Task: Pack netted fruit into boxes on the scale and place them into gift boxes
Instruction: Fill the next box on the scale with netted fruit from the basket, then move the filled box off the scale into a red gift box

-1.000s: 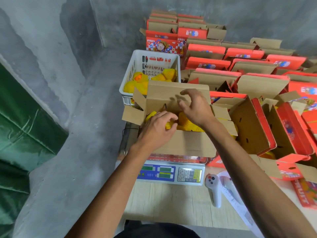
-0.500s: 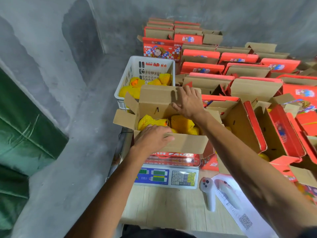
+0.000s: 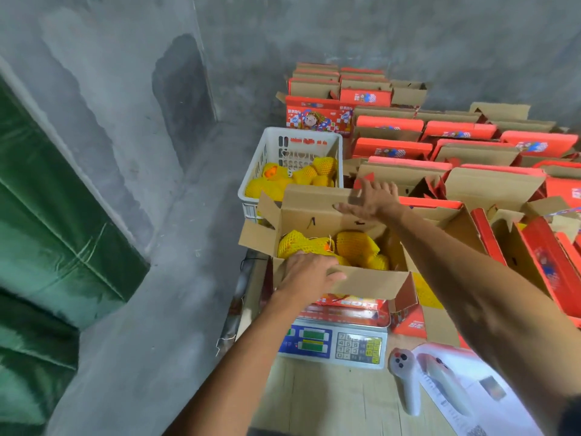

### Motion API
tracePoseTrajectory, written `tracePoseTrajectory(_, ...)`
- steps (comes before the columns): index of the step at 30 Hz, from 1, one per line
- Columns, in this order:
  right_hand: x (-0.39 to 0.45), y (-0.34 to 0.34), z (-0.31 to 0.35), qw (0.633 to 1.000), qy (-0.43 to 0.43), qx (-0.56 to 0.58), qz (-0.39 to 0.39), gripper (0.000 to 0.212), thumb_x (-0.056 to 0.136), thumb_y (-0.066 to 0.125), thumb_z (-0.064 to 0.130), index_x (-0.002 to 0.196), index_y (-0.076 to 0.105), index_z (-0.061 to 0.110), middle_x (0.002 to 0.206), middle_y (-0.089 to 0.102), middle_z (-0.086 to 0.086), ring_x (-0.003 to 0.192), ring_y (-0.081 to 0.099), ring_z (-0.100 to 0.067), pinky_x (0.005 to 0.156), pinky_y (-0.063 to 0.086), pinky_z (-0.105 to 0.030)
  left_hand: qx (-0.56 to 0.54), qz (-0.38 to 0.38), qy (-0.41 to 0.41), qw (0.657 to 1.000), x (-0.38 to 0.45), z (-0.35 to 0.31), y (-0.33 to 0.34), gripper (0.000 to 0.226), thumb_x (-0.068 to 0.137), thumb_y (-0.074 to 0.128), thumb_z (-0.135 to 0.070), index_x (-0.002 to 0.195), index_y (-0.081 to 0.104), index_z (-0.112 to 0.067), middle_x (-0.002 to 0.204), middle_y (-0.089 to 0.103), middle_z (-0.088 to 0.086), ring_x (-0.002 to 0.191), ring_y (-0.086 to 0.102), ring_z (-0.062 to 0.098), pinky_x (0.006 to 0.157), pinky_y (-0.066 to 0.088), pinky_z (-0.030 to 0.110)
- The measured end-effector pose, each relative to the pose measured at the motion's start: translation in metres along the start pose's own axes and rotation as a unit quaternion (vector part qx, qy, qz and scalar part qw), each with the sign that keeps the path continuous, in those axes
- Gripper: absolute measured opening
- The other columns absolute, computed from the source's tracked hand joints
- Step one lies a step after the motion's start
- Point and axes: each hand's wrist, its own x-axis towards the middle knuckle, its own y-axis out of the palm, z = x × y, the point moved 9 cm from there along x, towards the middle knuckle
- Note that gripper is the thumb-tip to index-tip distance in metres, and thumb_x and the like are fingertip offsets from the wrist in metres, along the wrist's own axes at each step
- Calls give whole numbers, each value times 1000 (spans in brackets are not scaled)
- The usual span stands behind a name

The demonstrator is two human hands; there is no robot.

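Note:
An open cardboard box (image 3: pixel 367 280) stands on the scale (image 3: pixel 333 344), filled with fruit in yellow foam nets (image 3: pixel 355 243). My left hand (image 3: pixel 309 273) rests on the box's near wall, its fingers lying over the rim. My right hand (image 3: pixel 371 201) reaches over the box with straight, spread fingers against the raised far flap (image 3: pixel 314 206). Behind the box, a white plastic crate (image 3: pixel 283 146) holds more netted fruit (image 3: pixel 314 173).
Red gift boxes (image 3: pixel 456 152) with open cardboard lids fill the right and back. A white handheld device (image 3: pixel 405 379) and printed sheets (image 3: pixel 465 394) lie on the wooden table by the scale. Concrete floor and a green tarp (image 3: pixel 47 247) lie left.
My left hand left the fruit and came back onto the near wall. My right hand rose from the fruit to the far flap, fingers now spread.

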Motion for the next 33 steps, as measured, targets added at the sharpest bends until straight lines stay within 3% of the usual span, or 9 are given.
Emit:
tracePoseTrajectory(4, -16, -41, 11, 991, -35, -27, -126, 99, 75, 50, 91, 139, 49, 15, 139, 52, -20, 130, 46, -38, 109, 33, -48, -28, -18, -9, 999, 4, 2, -1, 27, 97, 61, -50, 84, 61, -27, 80, 68, 0, 78, 55, 23, 93, 38, 41)
tracePoseTrajectory(8, -50, -61, 25, 988, -85, -38, -124, 59, 87, 64, 67, 116, 65, 16, 114, 71, -15, 104, 65, -36, 82, 54, -42, -19, -19, 0, 1000, 3, 2, 0, 28, 98, 62, -49, 89, 67, -22, 82, 68, -1, 82, 60, 27, 77, 29, 35)
tracePoseTrajectory(11, -81, -56, 42, 979, -129, -108, -117, 42, 101, 52, 53, 114, 70, 18, 108, 72, -15, 98, 68, -36, 75, 53, -39, -13, -3, 11, 1000, 7, -2, -3, 28, 99, 62, -46, 92, 68, -20, 89, 72, 4, 90, 64, 30, 72, 27, 33)
tracePoseTrajectory(15, -119, -58, 42, 973, -101, -117, -170, 35, 108, 42, 40, 119, 68, 19, 106, 72, -15, 93, 68, -38, 71, 51, -42, -17, 32, 27, 999, 2, -7, -3, 32, 99, 62, -44, 87, 66, -14, 87, 70, 7, 91, 65, 33, 68, 34, 34)
tracePoseTrajectory(17, -138, -67, 37, 968, -80, -116, -206, 30, 108, 40, 35, 117, 65, 18, 102, 72, -15, 88, 68, -40, 65, 50, -42, -16, 2, 43, 999, -9, -10, -14, 29, 99, 63, -45, 84, 64, -21, 89, 72, 6, 91, 64, 31, 71, 31, 34)
tracePoseTrajectory(20, -170, -94, 27, 960, -47, -102, -255, 25, 107, 41, 33, 116, 61, 20, 102, 71, -11, 88, 68, -41, 62, 47, -39, -19, -48, 68, 996, -21, -27, -45, 23, 98, 64, -49, 97, 74, -29, 92, 76, 2, 92, 63, 29, 77, 28, 33)
tracePoseTrajectory(24, -220, -144, 4, 942, -46, -72, -324, 22, 102, 48, 27, 113, 64, 18, 110, 66, -7, 92, 66, -40, 60, 47, -41, -1, -97, 112, 989, -31, -82, -86, 23, 96, 65, -50, 99, 75, -29, 89, 76, -1, 89, 62, 27, 81, 29, 34)
tracePoseTrajectory(28, -274, -184, -38, 918, -32, -64, -390, 29, 106, 40, 32, 116, 64, 19, 111, 65, -6, 95, 64, -41, 58, 41, -41, 20, -144, 155, 977, -43, -153, -107, 22, 96, 65, -49, 95, 73, -29, 84, 74, 0, 85, 62, 28, 87, 31, 37)
tracePoseTrajectory(33, -344, -203, -106, 909, -18, -69, -411, 32, 107, 38, 35, 118, 65, 22, 112, 65, -3, 97, 64, -37, 61, 43, -40, 7, -133, 171, 976, -55, -236, -93, 21, 97, 63, -50, 91, 70, -32, 80, 71, -2, 84, 59, 27, 94, 35, 40)
